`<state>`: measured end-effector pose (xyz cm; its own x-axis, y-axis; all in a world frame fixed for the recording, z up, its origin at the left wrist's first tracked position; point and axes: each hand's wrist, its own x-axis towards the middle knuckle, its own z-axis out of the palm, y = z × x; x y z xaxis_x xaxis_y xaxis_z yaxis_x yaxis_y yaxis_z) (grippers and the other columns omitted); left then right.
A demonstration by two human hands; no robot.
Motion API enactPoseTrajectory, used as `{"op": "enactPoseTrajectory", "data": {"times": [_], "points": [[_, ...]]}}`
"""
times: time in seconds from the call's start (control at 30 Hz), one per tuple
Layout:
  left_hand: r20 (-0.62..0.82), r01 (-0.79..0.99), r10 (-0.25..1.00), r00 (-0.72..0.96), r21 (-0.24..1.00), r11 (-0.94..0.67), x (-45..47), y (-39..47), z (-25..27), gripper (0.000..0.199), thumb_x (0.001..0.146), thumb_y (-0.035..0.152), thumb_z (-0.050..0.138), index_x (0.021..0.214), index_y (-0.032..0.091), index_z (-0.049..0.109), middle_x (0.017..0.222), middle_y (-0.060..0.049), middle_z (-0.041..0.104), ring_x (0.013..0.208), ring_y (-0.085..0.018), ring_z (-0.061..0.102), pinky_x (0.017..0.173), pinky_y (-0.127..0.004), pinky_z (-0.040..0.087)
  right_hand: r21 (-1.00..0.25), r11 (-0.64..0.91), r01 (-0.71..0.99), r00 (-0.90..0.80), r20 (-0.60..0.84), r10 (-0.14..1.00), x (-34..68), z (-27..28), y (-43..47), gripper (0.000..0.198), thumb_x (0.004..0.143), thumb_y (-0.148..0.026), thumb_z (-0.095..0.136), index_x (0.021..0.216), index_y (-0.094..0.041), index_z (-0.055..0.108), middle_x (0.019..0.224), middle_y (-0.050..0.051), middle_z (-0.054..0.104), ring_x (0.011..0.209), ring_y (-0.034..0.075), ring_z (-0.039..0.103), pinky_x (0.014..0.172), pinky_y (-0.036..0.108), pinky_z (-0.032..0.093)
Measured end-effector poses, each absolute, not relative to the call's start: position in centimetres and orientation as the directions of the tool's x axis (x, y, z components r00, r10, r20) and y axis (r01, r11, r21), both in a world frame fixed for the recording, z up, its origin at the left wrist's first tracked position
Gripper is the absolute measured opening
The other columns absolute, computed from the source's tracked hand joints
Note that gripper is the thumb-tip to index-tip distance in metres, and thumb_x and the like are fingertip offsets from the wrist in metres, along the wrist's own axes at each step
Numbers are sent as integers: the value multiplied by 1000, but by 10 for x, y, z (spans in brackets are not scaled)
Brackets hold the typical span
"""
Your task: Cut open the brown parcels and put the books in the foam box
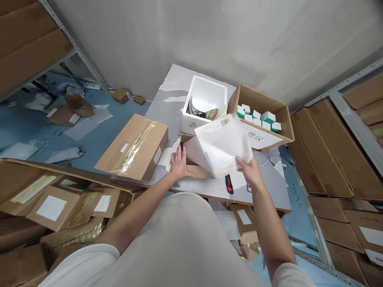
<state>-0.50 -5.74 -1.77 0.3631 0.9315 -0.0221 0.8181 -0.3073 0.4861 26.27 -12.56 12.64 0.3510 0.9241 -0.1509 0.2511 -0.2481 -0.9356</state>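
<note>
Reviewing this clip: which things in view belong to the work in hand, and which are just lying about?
Apparently in use:
white packet, gripped by the right hand
small open carton, left hand at its edge

Untouched, so probably just lying about:
red-and-black cutter
white foam box
larger open carton with green-and-white boxes
taped carton
loose sheets

A grey-topped table [176,77], its surface patched with torn white, bears a taped carton [119,145] at nine o'clock, a white foam box [189,124] at twelve, an open carton [263,102] at two and a small open box [200,172] at eight. A black-and-red cutter [229,184] lies at five.
</note>
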Motion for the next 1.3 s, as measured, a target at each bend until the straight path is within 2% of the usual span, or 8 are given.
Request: {"op": "enactPoseTrajectory", "data": {"times": [0.23,0.33,0.5,0.67,0.83,1.03,1.17,1.3], "points": [[17,560,975,220,816,-141,-10,-69,42,96,78,40,59,152,19,2,160,-14,5,146,-33,15,115,-49,28,-980,-173,-96,608,-195,769,219,95,-156,48,70,-42,72,110,-17,61,98,10,73,86,23,70,58,31,58],[-5,151,945,326,987,-47,12,-79,69,83,79,48,58,147,18,21,152,-16,33,132,-29,44,103,-40,44,-982,-162,-93,572,-186,799,202,85,-165,51,70,-44,72,112,-17,60,104,12,72,92,25,69,67,36,59],[-108,-177,924,367,967,183,13,-78,84,58,75,53,64,116,13,53,118,-15,65,103,-26,64,85,-38,53,-991,-132,-35,292,-136,947,200,89,-176,76,70,-69,60,128,-21,53,118,15,66,113,30,61,91,47,50],[-162,-46,830,533,974,220,-23,-75,88,53,72,51,69,107,13,57,106,-12,69,92,-24,66,76,-33,54,-977,-206,53,167,-194,967,228,129,-154,81,79,-78,31,129,-19,56,120,14,65,115,30,59,92,47,49],[-118,100,745,657,993,70,-31,-74,97,41,79,44,64,106,14,62,104,-9,69,94,-23,65,79,-31,52,-954,-237,184,-45,-249,967,250,178,-117,60,80,-64,53,115,-17,64,101,12,71,102,29,65,81,44,52],[-105,113,762,639,993,42,-31,-73,99,38,79,45,63,102,15,64,97,-7,70,86,-21,65,72,-28,52,-837,-31,547,-192,-161,968,248,182,-97,25,77,-38,66,90,-18,70,84,2,70,74,19,63,68,32,52],[-98,166,936,339,985,43,-59,-54,95,39,79,51,58,82,13,64,77,-6,68,68,-19,62,59,-26,49,-918,-26,396,-106,-73,992,258,171,-103,29,77,-39,66,97,-17,69,94,4,71,83,20,64,73,33,52],[173,487,964,-204,872,-54,-95,-25,92,30,84,37,50,96,12,64,83,-9,68,85,-24,65,76,-34,52,-944,-39,328,132,5,991,277,159,-116,35,77,-42,68,101,-17,68,97,6,72,86,21,64,76,35,51]]}}
